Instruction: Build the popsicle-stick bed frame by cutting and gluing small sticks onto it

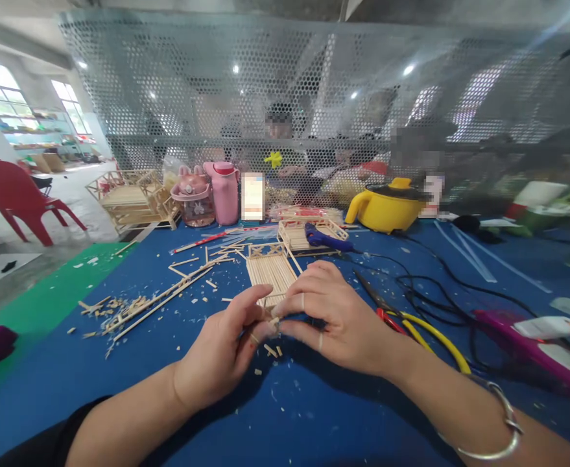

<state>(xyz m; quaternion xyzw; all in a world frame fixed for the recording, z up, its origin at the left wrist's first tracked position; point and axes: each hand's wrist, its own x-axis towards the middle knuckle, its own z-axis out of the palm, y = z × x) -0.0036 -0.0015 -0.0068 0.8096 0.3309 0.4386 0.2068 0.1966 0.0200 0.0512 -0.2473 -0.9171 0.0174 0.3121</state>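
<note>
A small model of pale wooden sticks, with a slatted floor and a crossed railing at its far end, lies in front of me. At its near end my left hand pinches it between thumb and fingers. My right hand meets the left there, its fingertips closed on the same near edge. Exactly which small stick pieces sit between the fingertips is hidden. Just behind stands a second stick model, with a blue glue gun resting on it.
Loose sticks and offcuts lie to the left. Pliers, black cables and a purple device are at right. Behind stand a pink bottle, yellow pot and perforated screen, with people beyond.
</note>
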